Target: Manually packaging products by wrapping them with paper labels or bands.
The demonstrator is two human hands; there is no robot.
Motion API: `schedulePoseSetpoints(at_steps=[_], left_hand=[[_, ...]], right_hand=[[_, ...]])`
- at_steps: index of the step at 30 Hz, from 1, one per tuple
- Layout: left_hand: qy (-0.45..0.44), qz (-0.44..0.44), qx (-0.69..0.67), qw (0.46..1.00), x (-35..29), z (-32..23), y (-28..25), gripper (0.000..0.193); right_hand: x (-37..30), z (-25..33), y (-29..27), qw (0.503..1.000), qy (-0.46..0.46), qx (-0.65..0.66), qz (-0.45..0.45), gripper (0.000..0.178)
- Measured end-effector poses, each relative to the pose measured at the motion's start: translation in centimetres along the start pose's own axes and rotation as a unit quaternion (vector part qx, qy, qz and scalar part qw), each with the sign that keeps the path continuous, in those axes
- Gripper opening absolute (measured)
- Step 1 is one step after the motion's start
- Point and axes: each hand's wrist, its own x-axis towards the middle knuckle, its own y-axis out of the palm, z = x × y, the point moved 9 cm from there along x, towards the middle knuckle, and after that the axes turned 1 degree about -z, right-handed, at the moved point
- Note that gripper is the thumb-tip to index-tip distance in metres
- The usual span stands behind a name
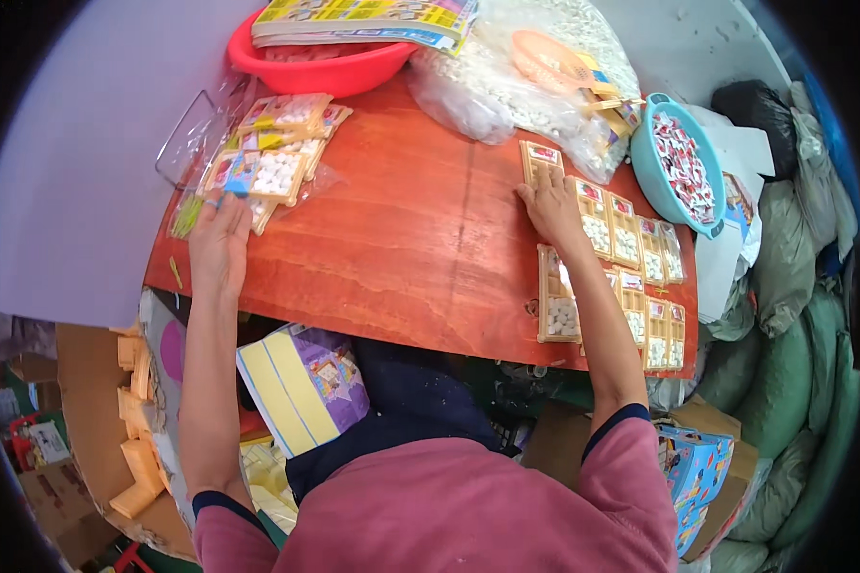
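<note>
Right grip (551, 205) flat on tray (541, 162); left grip (218, 244) beside packets (263, 172).

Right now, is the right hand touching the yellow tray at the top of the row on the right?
Touching. The head view shows the right hand lying flat with its fingertips overlapping the lower edge of the yellow tray on the red-brown table, no gap visible.

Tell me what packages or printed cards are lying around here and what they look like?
Filled packs: under the left hand, tan trays of white pieces in clear wrap, colourful cards.
Open trays: rows by the right hand, tan, small red-white labels.
Printed sheets: stacked on the red basin, mostly yellow.
Blue bowl: far right, red-white slips.
Clear bag: white pieces, table's far side.
</note>
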Motion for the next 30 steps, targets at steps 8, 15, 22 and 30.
schedulePoseSetpoints(at_steps=[8,15,22,30], left_hand=[[0.117,0.014,0.187,0.975,-1.4,-3.2,0.7,0.037],[0.171,0.057,0.571,0.801,-13.4,-2.4,-0.1,0.019],[0.312,0.078,0.731,0.603,-17.1,0.5,-2.4,0.023],[0.096,0.153,0.65,0.738,-15.9,2.3,-5.5,0.02]], right_hand=[[-4.4,11.2,-1.8,0.99,-0.112,0.057,0.063,0.056],[-11.1,18.9,-2.8,0.974,-0.217,0.051,0.04,0.058],[-12.8,23.0,-5.7,0.973,-0.227,0.037,-0.017,0.052],[-18.0,31.3,-4.2,0.853,-0.307,0.411,0.098,0.025]])
